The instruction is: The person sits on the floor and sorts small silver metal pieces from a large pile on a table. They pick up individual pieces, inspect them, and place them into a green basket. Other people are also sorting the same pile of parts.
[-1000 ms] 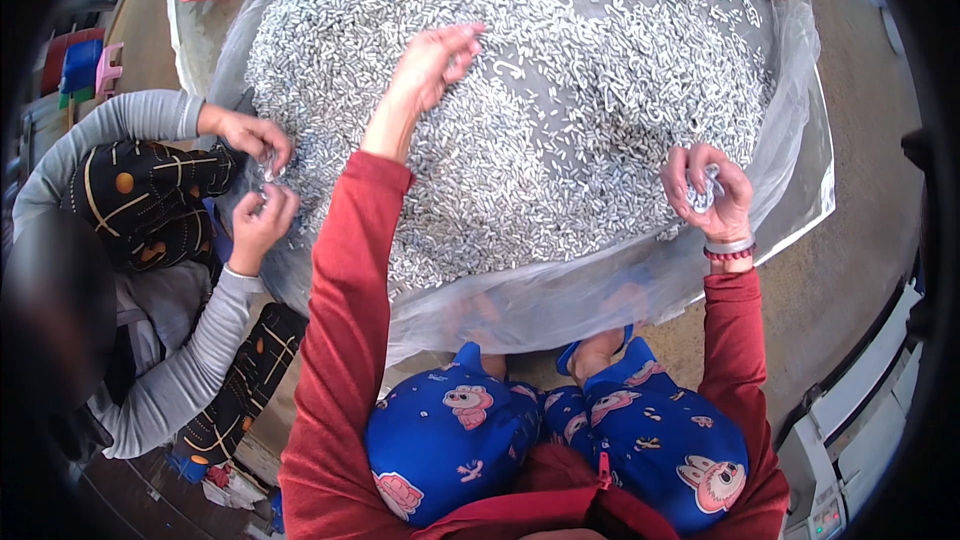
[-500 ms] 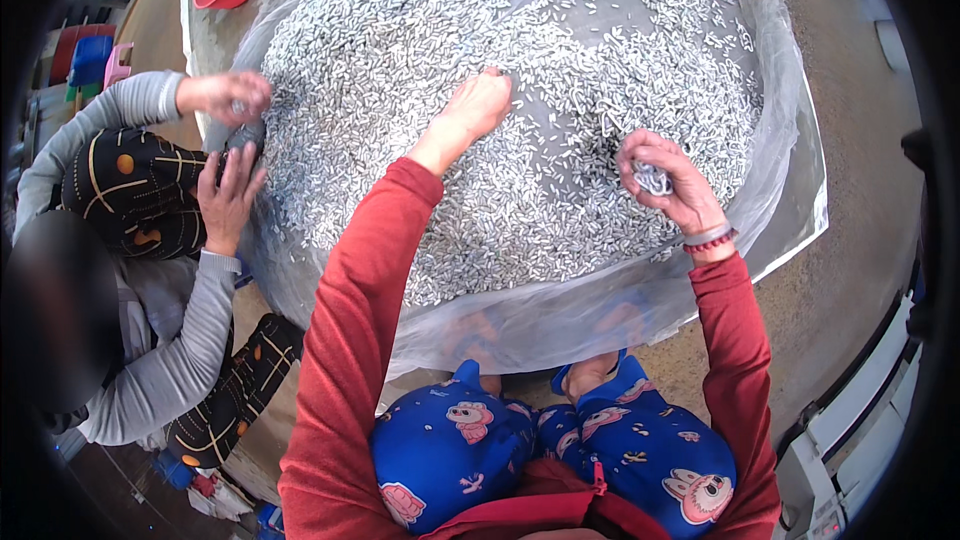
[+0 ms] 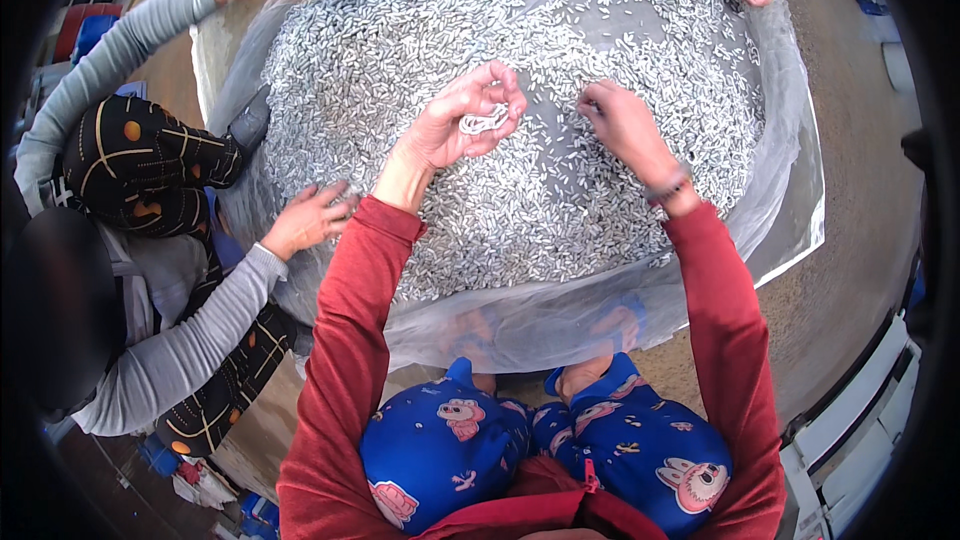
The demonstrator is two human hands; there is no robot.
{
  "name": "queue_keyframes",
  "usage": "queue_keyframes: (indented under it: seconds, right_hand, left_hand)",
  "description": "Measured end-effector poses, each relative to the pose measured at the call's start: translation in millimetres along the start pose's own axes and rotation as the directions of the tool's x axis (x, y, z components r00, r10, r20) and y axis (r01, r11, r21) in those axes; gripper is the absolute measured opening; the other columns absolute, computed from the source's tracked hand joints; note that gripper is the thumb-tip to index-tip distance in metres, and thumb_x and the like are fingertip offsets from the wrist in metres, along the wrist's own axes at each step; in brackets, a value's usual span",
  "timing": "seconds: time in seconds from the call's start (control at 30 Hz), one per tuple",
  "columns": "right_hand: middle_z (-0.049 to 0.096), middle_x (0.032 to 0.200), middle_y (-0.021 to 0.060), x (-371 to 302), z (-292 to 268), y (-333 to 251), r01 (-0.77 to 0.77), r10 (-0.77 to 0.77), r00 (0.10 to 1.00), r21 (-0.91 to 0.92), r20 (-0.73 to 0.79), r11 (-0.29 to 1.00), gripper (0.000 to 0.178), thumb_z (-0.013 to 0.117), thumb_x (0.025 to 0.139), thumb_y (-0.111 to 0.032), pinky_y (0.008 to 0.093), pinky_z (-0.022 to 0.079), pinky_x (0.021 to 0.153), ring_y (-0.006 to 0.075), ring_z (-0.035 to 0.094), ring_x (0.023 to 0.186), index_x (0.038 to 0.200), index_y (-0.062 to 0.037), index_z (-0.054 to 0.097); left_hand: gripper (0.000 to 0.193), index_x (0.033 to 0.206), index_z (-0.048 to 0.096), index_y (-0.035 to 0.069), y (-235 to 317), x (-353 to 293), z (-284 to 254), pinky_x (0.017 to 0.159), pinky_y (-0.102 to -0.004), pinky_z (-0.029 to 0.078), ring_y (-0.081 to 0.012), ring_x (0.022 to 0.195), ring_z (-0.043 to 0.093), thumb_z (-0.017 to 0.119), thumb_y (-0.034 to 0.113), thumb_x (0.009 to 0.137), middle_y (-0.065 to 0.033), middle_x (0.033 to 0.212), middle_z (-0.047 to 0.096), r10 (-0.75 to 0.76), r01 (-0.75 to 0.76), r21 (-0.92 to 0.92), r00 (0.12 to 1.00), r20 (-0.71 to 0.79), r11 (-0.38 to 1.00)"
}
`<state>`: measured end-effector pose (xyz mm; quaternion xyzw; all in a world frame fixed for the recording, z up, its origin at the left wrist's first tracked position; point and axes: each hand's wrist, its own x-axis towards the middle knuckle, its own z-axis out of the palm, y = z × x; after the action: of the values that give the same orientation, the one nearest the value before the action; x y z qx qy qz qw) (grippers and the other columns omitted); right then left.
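- The white curved pieces (image 3: 484, 120) sit in the half-curled fingers of the left hand (image 3: 450, 124), above the pile (image 3: 380, 165); they could slip out through the loose curl if it slackens.
- Dropped there, they could be lost among the similar pale bits beneath.
- The right hand (image 3: 625, 122) points its bent fingers down at the pile, just right of a thin patch; whether they pinch anything I cannot tell. A careless pick could bring several pieces, as they lie so crowded.
- A co-worker's open hand (image 3: 312, 221) hovers at the left edge; a sweep could push bits about.
- The clear plastic sheet (image 3: 540, 320) sags nearest the knees; a knock could spill bits over it.
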<state>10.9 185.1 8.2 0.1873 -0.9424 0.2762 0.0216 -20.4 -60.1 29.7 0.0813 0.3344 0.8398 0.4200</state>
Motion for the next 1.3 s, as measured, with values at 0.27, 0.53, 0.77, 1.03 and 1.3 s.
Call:
queue_keyframes:
  seconds: [0.27,0.53,0.77,1.03,1.3]
  right_hand:
    - [0.063,0.083,0.0073,-70,-51,-13,-0.536,0.276,0.798,0.840,0.536,-0.083,0.009,0.056,0.090,-0.012,0.0143,0.028,0.035,0.0056,0.048,0.052,0.092,-0.0034,0.058]
    - [0.053,0.077,0.0084,-92,-60,3,-0.171,0.207,0.939,0.893,0.276,-0.416,0.021,0.057,0.090,-0.023,0.0131,0.027,0.033,0.0073,0.045,0.052,0.090,-0.0022,0.053]
    - [0.053,0.075,0.0057,-63,-46,1,-0.633,0.263,0.770,0.748,0.582,0.198,0.020,0.061,0.087,-0.023,0.0197,0.038,0.036,0.0117,0.055,0.061,0.095,-0.0051,0.056]
    - [0.058,0.080,0.0130,-26,50,3,-0.029,0.049,0.984,-0.119,0.173,0.992,0.017,0.053,0.079,-0.007,0.0390,0.051,0.067,0.0286,0.063,0.077,0.095,-0.0053,0.059]
    - [0.056,0.062,-0.0033,-46,-27,5,-0.539,0.479,0.793,0.800,0.377,0.263,0.010,0.071,0.077,-0.015,0.0197,0.034,0.045,0.0037,0.047,0.053,0.080,-0.0071,0.065]
  left_hand:
    - [0.017,0.087,0.060,0.002,-14,96,-25,0.052,-0.0302,0.045,-0.0192,0.061,0.057,0.066,0.016,0.080,-0.0090,0.071,0.058,0.314,0.145,0.966,0.926,-0.209,0.216]
    - [0.016,0.077,0.061,0.000,-40,115,-33,0.067,-0.0379,0.048,-0.0313,0.076,0.061,0.068,0.014,0.075,-0.0165,0.076,0.062,0.201,-0.029,0.975,0.977,0.074,-0.219]
    - [0.024,0.075,0.066,0.003,-17,52,-18,0.062,-0.0292,0.046,-0.0115,0.062,0.055,0.077,0.025,0.073,-0.0009,0.063,0.059,0.100,0.226,0.966,0.966,-0.239,0.127]
    - [0.026,0.085,0.054,0.005,-23,28,-4,0.042,-0.0174,0.032,-0.0056,0.058,0.043,0.059,0.030,0.090,0.0001,0.072,0.048,-0.208,0.268,0.282,0.952,-0.225,0.921]
    - [0.012,0.086,0.044,0.003,-21,21,7,0.039,-0.0177,0.036,-0.0124,0.064,0.047,0.050,0.014,0.085,-0.0099,0.083,0.044,-0.061,0.075,-0.143,0.993,0.100,0.987]
